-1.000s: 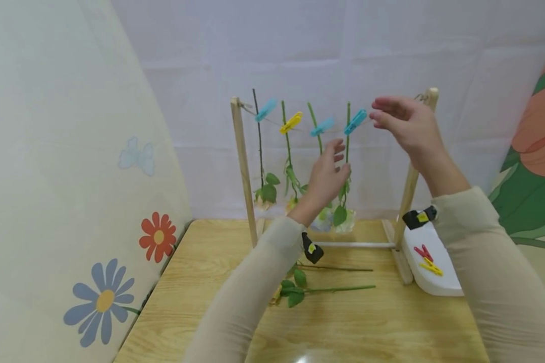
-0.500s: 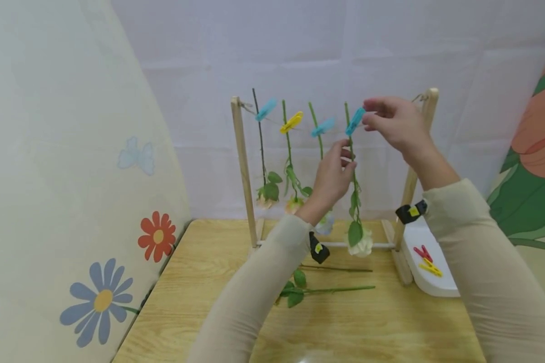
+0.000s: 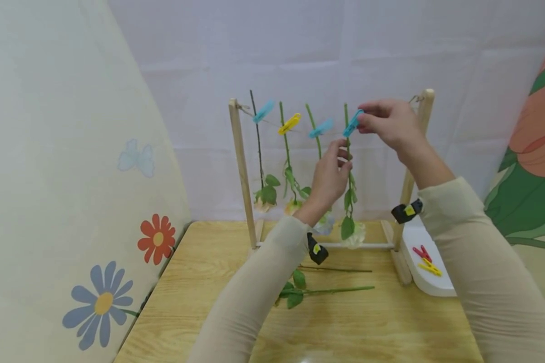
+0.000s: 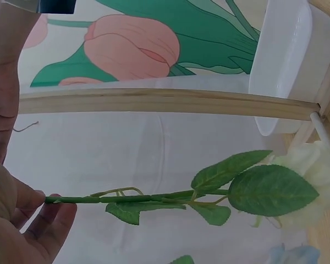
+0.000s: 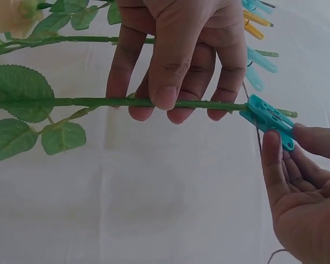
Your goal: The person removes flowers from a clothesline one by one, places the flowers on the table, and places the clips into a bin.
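Head view: the pale rose (image 3: 354, 235) hangs bloom-down, its long axis close to vertical, bare stem end uppermost. The left hand (image 3: 330, 174) holds the stem from the left, below the turquoise peg (image 3: 352, 124); the right hand (image 3: 390, 123) pinches the peg from the right. The peg slants across the stem, biting end low, handles toward the right fingers.

Left wrist view: the stem runs from the left fingertips toward leaves and bloom, roughly parallel to the wooden post (image 4: 165, 104). Left thumb and fingers close on it, with no slack visible; the peg is out of sight.

Right wrist view: the left thumb lies over the stem, the fingers behind. The right thumb and fingers nip the handles narrowly. The peg's biting end meets the stem near its tip, at the cord (image 5: 258, 137); whether it encloses both cannot be told. The right hand is nearer the tip, the left nearer the bloom.
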Demonstrator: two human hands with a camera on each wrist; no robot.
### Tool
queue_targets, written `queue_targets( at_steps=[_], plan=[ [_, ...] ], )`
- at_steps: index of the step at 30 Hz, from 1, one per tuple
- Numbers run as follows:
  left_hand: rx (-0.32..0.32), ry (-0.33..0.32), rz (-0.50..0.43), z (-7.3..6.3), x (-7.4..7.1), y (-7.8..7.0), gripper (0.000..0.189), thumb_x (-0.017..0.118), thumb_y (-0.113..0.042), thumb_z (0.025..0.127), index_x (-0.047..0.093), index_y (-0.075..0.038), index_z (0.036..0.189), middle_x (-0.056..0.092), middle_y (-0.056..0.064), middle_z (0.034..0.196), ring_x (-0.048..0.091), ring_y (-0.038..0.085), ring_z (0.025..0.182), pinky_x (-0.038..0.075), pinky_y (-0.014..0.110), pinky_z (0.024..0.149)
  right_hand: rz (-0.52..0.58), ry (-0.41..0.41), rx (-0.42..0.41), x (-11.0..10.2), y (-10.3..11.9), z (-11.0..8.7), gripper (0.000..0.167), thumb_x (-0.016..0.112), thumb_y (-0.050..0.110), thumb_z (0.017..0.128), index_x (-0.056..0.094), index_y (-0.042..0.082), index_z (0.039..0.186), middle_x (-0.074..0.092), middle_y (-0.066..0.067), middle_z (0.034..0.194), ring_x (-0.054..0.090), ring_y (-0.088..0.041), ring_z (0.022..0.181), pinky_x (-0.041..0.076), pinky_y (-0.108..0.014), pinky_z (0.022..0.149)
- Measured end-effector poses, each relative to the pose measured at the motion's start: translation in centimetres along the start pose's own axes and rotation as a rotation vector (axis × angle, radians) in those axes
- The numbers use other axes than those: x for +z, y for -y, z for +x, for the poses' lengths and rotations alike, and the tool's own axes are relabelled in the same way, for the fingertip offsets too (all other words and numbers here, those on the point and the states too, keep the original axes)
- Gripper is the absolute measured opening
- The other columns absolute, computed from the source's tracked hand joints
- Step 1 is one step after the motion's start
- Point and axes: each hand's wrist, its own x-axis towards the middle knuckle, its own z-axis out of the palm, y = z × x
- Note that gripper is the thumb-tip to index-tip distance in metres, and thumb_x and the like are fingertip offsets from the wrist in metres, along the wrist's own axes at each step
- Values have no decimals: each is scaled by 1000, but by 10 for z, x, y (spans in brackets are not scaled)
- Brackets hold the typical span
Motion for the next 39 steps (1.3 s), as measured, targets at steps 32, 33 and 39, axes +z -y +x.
queue_targets(
  at_steps=[32,33,39],
  plan=[
    [86,14,11,-12,-19,5,43,59,2,95,52,-6,137,69,9,109,67,17,88,55,20,69,499,-198,-247,-12,-16,-11,20,69,5,95,69,1,114,69,-4,98,69,-16,85,60,-20,76],
    [95,20,11,-13,-21,5,43,59,2,96,51,-5,138,69,10,109,67,17,88,55,20,69,506,-185,-259,-12,-18,-13,21,69,6,95,69,0,115,68,-5,99,69,-16,87,59,-20,77],
    [159,50,24,-21,-32,7,48,58,2,98,46,-7,143,68,11,110,67,19,89,55,20,68,547,-115,-324,-17,-27,-23,21,70,2,93,70,0,114,66,-7,102,66,-16,92,59,-22,83]
  ],
)
